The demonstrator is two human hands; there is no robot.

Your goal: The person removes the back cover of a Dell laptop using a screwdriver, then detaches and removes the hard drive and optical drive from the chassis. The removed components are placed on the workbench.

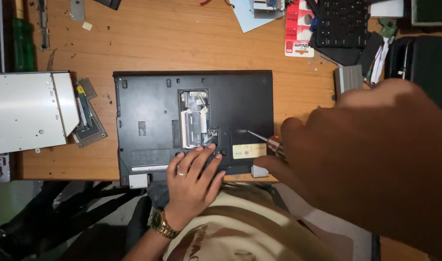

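Observation:
A black laptop (230,101) lies upside down on the wooden desk (182,43), with an open service bay (194,118) in its base showing boards inside. My left hand (192,179), with a ring and a gold wristwatch, rests flat on the laptop's near edge, fingertips beside the open bay. My right hand (370,159) looms large and close to the camera at the right. It grips a screwdriver (264,139) with a red handle, whose metal tip rests on the laptop's base right of the bay.
A silver optical drive (28,111) lies at the left with a small circuit board (88,116) beside it. A black keyboard (341,21), a red blister card (298,29), a grey block (349,77) and a dark case (423,63) crowd the far right.

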